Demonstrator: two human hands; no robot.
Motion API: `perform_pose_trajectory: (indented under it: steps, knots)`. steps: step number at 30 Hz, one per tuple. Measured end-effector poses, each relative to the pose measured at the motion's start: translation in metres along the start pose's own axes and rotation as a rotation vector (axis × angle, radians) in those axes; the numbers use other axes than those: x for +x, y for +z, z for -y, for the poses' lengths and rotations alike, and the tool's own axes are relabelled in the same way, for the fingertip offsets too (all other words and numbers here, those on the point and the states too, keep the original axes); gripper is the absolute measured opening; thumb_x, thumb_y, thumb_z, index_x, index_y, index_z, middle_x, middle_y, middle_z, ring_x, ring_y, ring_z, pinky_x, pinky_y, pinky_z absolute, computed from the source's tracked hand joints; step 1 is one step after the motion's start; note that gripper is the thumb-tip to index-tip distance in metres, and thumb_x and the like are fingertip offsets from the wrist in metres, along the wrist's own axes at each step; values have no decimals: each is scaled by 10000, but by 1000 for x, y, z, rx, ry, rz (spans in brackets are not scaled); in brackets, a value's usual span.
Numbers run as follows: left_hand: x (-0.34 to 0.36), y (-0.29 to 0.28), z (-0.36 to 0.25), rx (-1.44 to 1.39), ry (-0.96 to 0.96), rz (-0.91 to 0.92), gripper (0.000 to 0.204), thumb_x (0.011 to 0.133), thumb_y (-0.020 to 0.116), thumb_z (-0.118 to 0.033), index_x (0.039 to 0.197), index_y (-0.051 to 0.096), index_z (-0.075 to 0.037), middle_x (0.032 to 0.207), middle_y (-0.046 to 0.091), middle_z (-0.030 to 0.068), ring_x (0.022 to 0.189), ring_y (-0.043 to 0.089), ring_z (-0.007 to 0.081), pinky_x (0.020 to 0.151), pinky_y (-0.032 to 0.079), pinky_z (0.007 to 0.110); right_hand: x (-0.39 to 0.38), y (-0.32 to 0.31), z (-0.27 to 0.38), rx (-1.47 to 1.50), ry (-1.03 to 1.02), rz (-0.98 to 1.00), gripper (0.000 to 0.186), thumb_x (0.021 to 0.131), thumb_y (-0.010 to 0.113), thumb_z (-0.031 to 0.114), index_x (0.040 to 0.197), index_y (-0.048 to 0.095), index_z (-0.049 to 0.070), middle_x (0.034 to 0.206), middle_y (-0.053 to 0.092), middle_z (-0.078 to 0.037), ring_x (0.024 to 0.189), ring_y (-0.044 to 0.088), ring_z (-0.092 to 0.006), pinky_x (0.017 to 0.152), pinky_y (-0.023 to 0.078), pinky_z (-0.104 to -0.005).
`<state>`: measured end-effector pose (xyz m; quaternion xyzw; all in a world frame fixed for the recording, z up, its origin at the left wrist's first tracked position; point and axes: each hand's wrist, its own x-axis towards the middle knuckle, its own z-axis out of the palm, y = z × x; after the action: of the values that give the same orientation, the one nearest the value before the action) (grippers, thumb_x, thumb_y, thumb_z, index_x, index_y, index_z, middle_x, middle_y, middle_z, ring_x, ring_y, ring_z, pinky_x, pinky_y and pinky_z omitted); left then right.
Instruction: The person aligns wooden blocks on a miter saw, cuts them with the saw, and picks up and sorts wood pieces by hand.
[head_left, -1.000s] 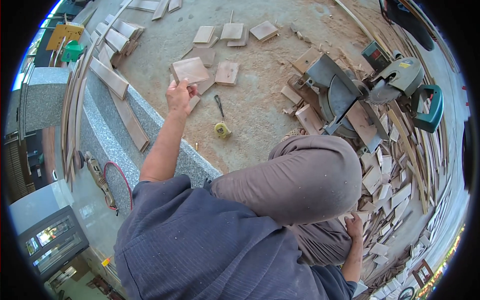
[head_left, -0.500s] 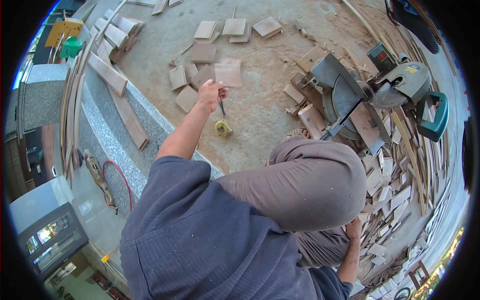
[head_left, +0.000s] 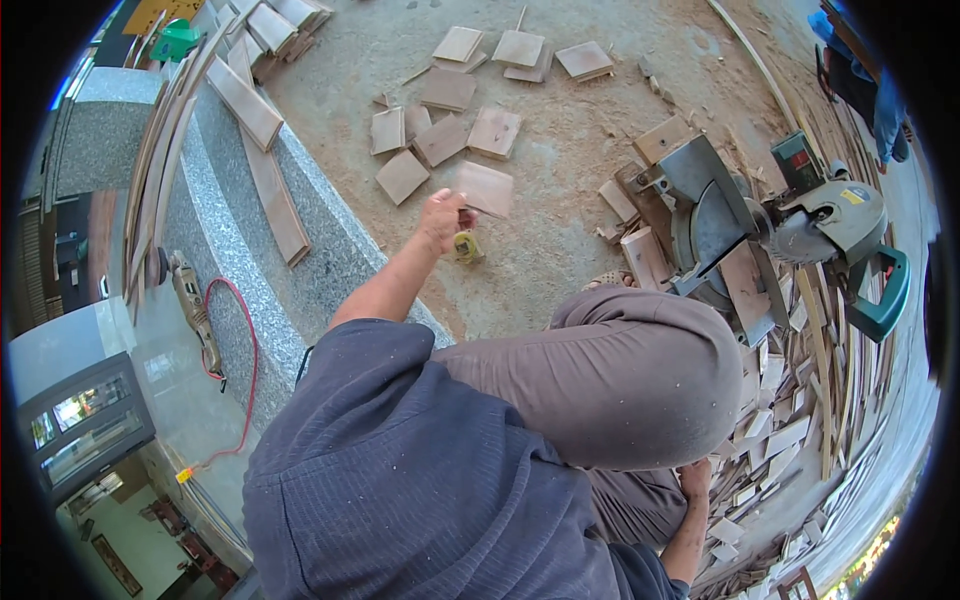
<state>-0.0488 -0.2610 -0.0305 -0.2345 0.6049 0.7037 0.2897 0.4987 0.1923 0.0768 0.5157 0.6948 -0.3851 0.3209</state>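
My left hand [head_left: 440, 220] is stretched out over the sawdust-covered floor and grips a flat square wooden piece [head_left: 486, 190] by its near edge, holding it in the air. Just below the hand, a small yellow tape measure [head_left: 467, 247] lies on the floor. Several similar square wooden pieces [head_left: 440, 135] lie scattered beyond the hand. My right hand [head_left: 696, 478] is low at my right side, behind my bent knee [head_left: 640, 370], against a heap of wooden offcuts [head_left: 770, 440]. Its fingers are hidden.
A mitre saw [head_left: 760, 230] with a green handle stands on the floor at the right among offcuts. A grey stone step [head_left: 230, 250] with planks [head_left: 262, 150] runs along the left. A power tool with a red cord [head_left: 195, 310] lies beside it.
My left hand lifted a square wooden piece from the scattered pieces and carried it right, to above the tape measure. My right hand stayed put.
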Motion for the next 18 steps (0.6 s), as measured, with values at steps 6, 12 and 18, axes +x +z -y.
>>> perform_pose_trajectory:
  steps: [6,12,18]
  knots:
    - [35,-91,-43,8,45,-55,173,928,612,-180,1077,599,-92,893,671,77,714,660,221,676,562,445,-4,-3,-18,178,35,-5,429,875,629,136,1283,604,8,719,641,-33,608,585,-107,530,451,-272]
    - [73,-104,-45,1211,276,-503,619,830,680,-440,1301,588,-50,1285,577,210,1178,576,369,966,475,549,7,-15,9,73,-44,-36,405,898,615,187,1271,618,30,749,635,-23,589,566,-89,518,450,-267]
    - [78,-50,-36,1464,248,-625,643,825,646,-483,1305,622,-56,1583,258,239,1482,205,411,1150,229,618,26,-12,-67,-417,-588,-250,442,831,694,211,1219,640,6,1103,708,-212,1075,653,-359,936,490,-435]
